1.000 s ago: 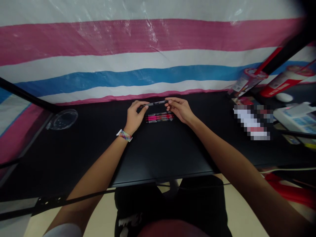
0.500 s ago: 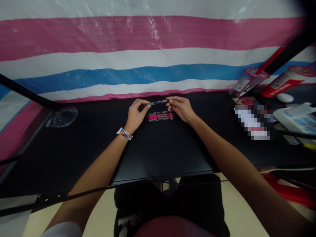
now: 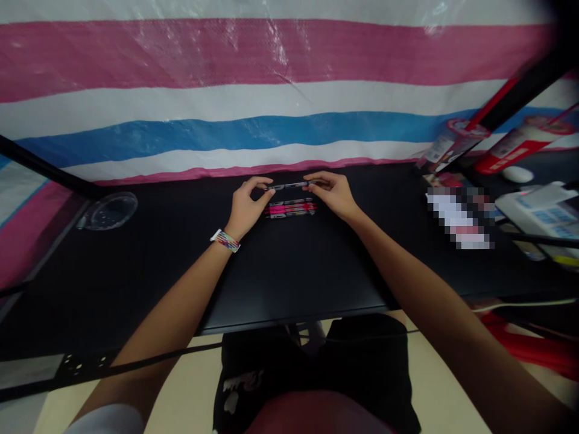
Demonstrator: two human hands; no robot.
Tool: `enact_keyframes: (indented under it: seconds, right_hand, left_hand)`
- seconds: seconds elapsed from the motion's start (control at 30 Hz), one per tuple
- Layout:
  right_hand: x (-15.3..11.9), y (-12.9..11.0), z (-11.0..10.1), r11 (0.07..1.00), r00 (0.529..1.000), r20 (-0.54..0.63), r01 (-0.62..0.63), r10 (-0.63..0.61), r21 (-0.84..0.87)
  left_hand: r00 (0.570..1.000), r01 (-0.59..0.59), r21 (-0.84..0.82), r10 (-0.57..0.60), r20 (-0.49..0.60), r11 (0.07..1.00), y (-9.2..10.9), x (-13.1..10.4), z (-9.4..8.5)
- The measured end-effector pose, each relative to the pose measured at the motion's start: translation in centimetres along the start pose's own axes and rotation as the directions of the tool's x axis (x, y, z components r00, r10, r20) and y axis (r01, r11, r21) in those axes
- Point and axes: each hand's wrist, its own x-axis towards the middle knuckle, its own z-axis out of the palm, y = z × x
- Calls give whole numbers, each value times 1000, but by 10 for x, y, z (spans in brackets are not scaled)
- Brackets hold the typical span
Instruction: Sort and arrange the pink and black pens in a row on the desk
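Note:
A dark pen with a clear barrel [image 3: 289, 186] lies crosswise between my two hands, just beyond a row of pens. My left hand [image 3: 248, 204] pinches its left end between thumb and fingers. At its right end my right hand [image 3: 333, 193] is closed on it the same way. Nearer to me, several pens [image 3: 290, 209] lie side by side on the black table [image 3: 289, 271], pink and red ones between darker ones. My left wrist wears a multicoloured woven band [image 3: 225, 240].
A clear plastic lid [image 3: 111, 211] lies at the left. On the right stand two cups with red straws, one clear [image 3: 455, 144] and one red and white [image 3: 520, 144], near a white mouse [image 3: 518, 174] and a white device [image 3: 543, 211]. A striped sheet [image 3: 271, 99] hangs behind.
The held pen has come down level, farther from the row, its right end lowered. Both hands still grip its ends. The whole view has shifted slightly.

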Motion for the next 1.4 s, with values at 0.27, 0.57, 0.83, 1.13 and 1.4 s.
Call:
enact_keyframes:
  seconds: [0.27, 0.57, 0.83, 1.13, 1.4]
  right_hand:
    - [-2, 10, -8, 874, 986, 93, 168, -140, -456]
    - [-4, 11, -9, 758, 974, 141, 224, -175, -612]
    - [-5, 15, -6, 735, 969, 145, 247, -200, -631]
    - [-21, -13, 11, 657, 863, 306, 505, -402, -560]
    - [-39, -23, 40, 589, 725, 548, 675, -417, -445]
  left_hand:
    - [1000, -6, 102, 3, 28, 995, -11, 0, 3]
    - [988, 42, 273, -81, 134, 961, 6, 0, -1]
    - [981, 34, 317, -92, 170, 948, -2, 1, 2]
    - [985, 20, 294, -70, 160, 956, -3, 1, 2]
    - [979, 29, 311, -89, 183, 950, -2, 3, 0]
